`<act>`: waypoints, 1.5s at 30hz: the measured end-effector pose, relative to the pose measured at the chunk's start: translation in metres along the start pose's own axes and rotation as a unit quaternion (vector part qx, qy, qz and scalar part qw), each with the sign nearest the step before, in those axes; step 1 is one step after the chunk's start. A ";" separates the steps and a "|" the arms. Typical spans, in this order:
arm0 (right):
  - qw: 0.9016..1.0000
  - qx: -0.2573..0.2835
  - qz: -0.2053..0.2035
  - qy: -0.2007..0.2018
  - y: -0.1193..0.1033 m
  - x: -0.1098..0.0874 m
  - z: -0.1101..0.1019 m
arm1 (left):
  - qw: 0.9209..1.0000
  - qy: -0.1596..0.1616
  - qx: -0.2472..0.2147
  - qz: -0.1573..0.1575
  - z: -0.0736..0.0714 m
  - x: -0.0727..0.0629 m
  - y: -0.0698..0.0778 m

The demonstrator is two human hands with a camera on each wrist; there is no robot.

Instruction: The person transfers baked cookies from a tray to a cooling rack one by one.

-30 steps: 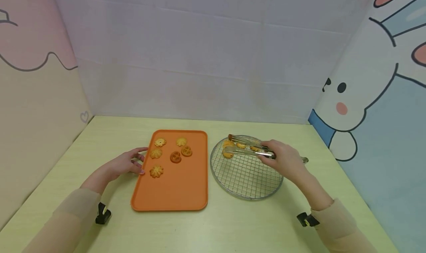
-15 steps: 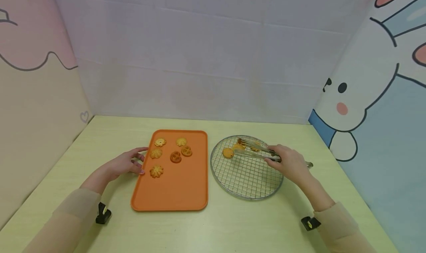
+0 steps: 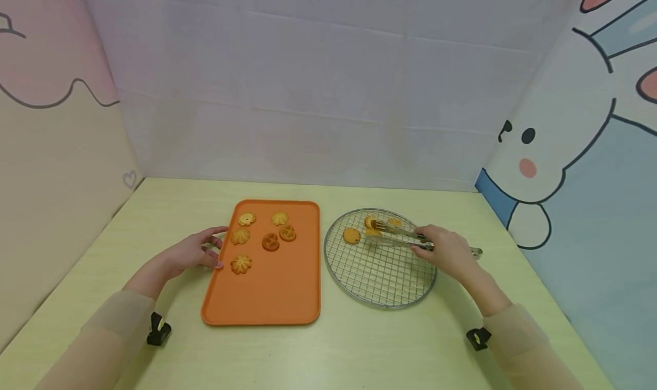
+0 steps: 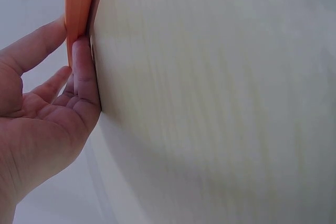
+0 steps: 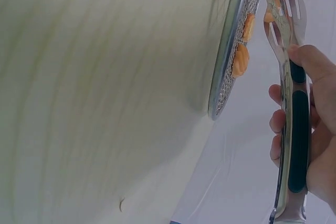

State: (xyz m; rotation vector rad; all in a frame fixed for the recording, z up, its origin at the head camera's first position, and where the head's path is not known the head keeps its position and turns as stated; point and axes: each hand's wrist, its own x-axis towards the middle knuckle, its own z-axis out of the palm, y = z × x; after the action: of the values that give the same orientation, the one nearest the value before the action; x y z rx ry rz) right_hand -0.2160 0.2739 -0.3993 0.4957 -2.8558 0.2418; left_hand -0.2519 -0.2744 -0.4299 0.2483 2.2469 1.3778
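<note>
In the head view my left hand touches the left rim of an orange tray, with fingertips and thumb right at its edge. My right hand grips metal serving tongs with dark handle grips. Their slotted ends are over a round wire cooling rack, by a yellow-brown cookie on its far part. In the right wrist view, a piece of cookie shows at the tongs' ends. Another round cookie sits to their left, and one more lies behind them, partly hidden.
Flower-shaped cookies and pretzel-like brown ones lie on the tray's far half. Tray and rack stand side by side on a pale wooden table. A white back wall and printed side walls border it.
The tongs have moved to the right over the rack. The cookie that was behind the leftmost one is gone from there, and cookies now crowd the tongs' ends. The left hand stays.
</note>
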 end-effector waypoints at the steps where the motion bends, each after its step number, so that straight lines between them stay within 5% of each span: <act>1: 1.000 -0.003 0.002 -0.004 0.001 0.001 0.001 | 1.000 0.000 -0.001 0.002 0.000 0.000 0.000; 27: 1.000 -0.003 0.003 -0.029 0.007 0.005 0.011 | 1.000 -0.002 -0.002 0.003 0.001 0.000 0.000; 45: 0.999 0.017 0.024 -0.037 -0.012 0.007 -0.011 | 1.000 -0.002 -0.011 0.004 0.002 -0.001 0.003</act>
State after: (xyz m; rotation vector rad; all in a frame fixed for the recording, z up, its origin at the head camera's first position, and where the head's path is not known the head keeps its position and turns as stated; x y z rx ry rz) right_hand -0.2163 0.2632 -0.3858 0.4526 -2.9428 0.2854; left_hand -0.2504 -0.2719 -0.4280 0.2544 2.2288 1.4036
